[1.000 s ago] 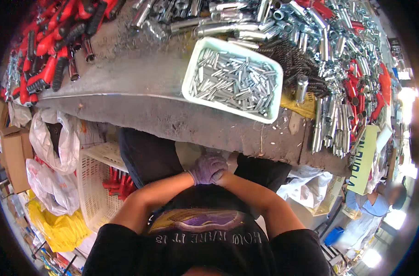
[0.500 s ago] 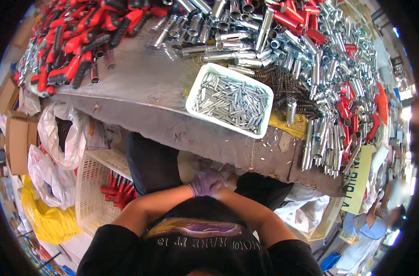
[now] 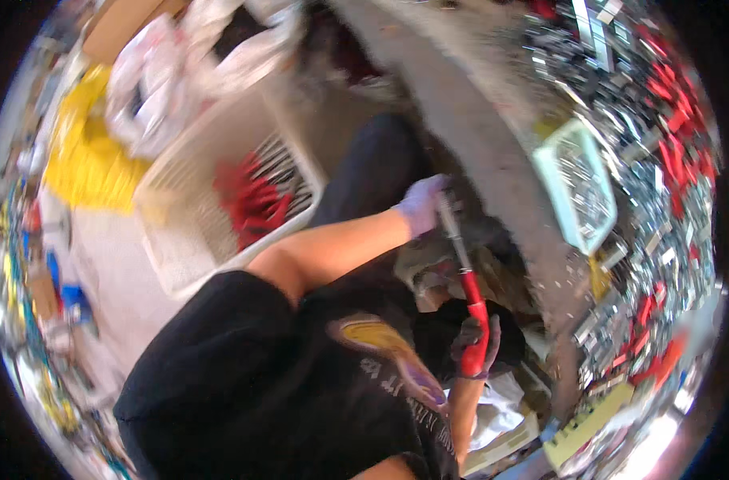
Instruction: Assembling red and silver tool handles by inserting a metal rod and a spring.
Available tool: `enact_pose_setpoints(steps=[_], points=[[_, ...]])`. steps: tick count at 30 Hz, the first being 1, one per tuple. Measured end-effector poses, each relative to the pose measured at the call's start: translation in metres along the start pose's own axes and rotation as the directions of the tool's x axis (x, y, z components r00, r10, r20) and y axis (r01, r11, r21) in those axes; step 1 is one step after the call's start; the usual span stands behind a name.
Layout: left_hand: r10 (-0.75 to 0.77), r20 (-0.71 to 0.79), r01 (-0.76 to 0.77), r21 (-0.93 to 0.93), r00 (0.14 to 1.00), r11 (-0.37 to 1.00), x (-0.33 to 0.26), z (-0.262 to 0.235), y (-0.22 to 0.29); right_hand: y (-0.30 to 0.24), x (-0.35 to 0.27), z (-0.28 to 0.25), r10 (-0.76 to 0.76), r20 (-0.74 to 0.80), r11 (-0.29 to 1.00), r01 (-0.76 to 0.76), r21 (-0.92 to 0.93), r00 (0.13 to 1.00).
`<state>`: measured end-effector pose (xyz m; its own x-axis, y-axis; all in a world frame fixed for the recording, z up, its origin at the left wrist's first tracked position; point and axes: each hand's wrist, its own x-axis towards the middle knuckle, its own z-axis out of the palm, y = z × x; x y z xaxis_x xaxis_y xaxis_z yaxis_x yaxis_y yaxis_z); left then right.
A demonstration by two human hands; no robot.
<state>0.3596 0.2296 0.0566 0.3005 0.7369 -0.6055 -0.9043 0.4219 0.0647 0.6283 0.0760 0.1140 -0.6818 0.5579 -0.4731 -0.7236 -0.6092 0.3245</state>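
Observation:
In front of my body is a long tool with a red handle and a silvery metal shaft [image 3: 457, 244]. My left hand [image 3: 422, 206], in a pale purple glove, is closed at the shaft's far end. My right hand [image 3: 480, 348], in a dark-looking glove, wraps round the red handle. The tool slants from the upper left down to the lower right. Motion blur hides the details of its tip. To the left stands a cream plastic crate [image 3: 168, 232] with several red-handled metal tools [image 3: 252, 196] lying inside.
A grey workbench [image 3: 492, 152] runs along the right, with a pale tray [image 3: 547, 172] of small metal pins near its edge. Beyond lie heaped metal tubes [image 3: 620, 160] and red parts [image 3: 675, 104]. White bags [image 3: 152, 88] and a yellow bag [image 3: 88, 152] stand past the crate.
The view has swung left, bringing the crate closer to the middle. My hands, together below the bench edge before, are now apart, with the red-handled tool visible between them.

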Motion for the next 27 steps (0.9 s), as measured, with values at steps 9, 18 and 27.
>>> enact_pose_setpoints(steps=[9,18,27], points=[[0.475,0.195,-0.377,-0.388,0.858,0.841,-0.104,0.033,0.089,0.101,0.076,0.082,-0.444,0.243,0.256,0.382,-0.888,0.863],[0.511,-0.105,-0.377,0.552,0.853,0.743,-0.196,-0.099,0.17,0.152,0.121,0.082,-0.122,0.341,-0.498,0.239,-0.833,0.932],[0.103,-0.471,0.262,0.286,0.876,-0.922,-0.138,-0.33,0.26,0.109,0.085,0.048,-0.462,0.293,-0.596,-0.049,-0.801,0.837]])
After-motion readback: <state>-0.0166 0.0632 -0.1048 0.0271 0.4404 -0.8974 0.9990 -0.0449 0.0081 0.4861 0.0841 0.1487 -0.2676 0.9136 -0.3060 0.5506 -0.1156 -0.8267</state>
